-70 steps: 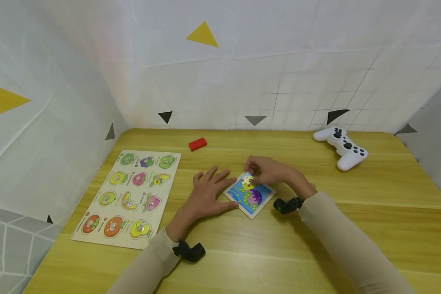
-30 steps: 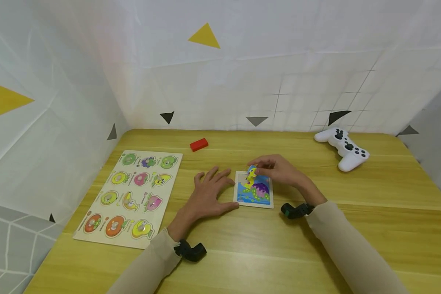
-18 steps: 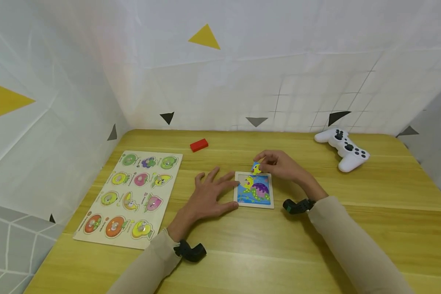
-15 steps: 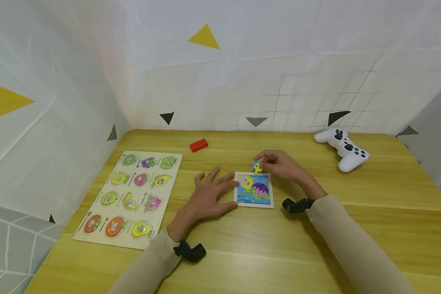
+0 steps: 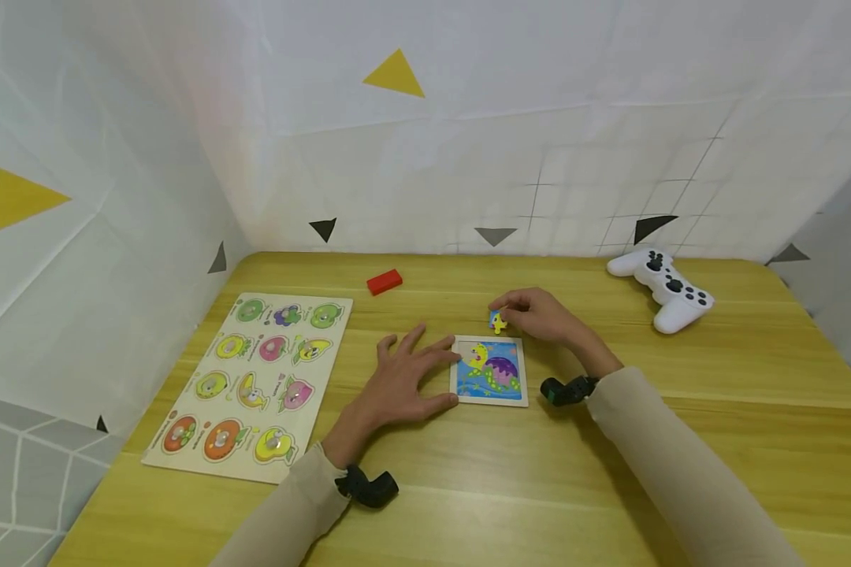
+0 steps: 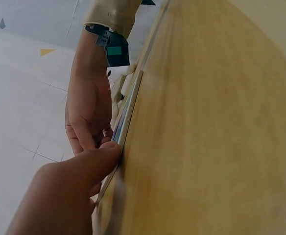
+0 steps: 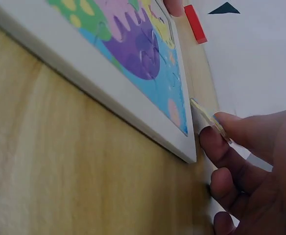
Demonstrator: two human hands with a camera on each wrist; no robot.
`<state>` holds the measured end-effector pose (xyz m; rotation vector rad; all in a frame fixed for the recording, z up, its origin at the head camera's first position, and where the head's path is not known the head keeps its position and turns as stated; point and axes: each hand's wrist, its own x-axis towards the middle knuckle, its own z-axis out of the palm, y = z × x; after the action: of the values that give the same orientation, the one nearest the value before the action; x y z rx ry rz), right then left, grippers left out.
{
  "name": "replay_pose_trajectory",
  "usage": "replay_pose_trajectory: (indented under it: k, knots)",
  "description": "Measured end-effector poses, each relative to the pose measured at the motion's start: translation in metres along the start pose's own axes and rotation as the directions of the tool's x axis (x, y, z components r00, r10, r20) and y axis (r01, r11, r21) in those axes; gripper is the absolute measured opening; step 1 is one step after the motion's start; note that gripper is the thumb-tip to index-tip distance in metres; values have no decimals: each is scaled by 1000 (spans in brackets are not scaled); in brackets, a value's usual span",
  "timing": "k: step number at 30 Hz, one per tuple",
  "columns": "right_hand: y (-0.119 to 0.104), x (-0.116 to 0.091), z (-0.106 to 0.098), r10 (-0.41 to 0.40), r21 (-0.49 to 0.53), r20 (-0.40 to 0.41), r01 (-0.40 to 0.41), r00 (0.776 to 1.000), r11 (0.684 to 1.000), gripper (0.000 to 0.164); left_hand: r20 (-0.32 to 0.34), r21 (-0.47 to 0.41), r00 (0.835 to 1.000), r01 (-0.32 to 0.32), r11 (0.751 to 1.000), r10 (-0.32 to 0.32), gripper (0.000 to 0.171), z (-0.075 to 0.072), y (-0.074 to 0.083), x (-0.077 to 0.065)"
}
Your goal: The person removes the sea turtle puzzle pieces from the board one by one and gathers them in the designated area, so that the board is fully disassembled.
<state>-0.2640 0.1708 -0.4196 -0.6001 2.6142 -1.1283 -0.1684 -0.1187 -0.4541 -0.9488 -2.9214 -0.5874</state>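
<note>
A small square jigsaw puzzle with a turtle picture and a pale frame lies flat mid-table. My left hand has its fingers spread, index finger and thumb touching the frame's left side; the thumb shows at its edge in the left wrist view. Just beyond the frame's far edge, my right hand pinches a blue and yellow jigsaw piece between thumb and finger. The right wrist view has this piece nearly edge-on. A pale bare patch shows in the puzzle's upper left corner.
On the left lies a wooden fruit peg board with several fruit pieces in it. A red block sits near the back edge. At the back right is a white game controller. White cloth walls stand around the table.
The puzzle has turned from a diamond angle to nearly square. My right hand has lifted the piece off the puzzle and carried it just past the far edge. My left hand has barely moved.
</note>
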Motion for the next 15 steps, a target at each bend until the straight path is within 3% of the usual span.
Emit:
replay_pose_trajectory:
  k: [15]
  knots:
    - [6,1,-1,-62,-26,43,64,997,998,34,-2,-14,1000,4,1000,-4,64,0,0,0]
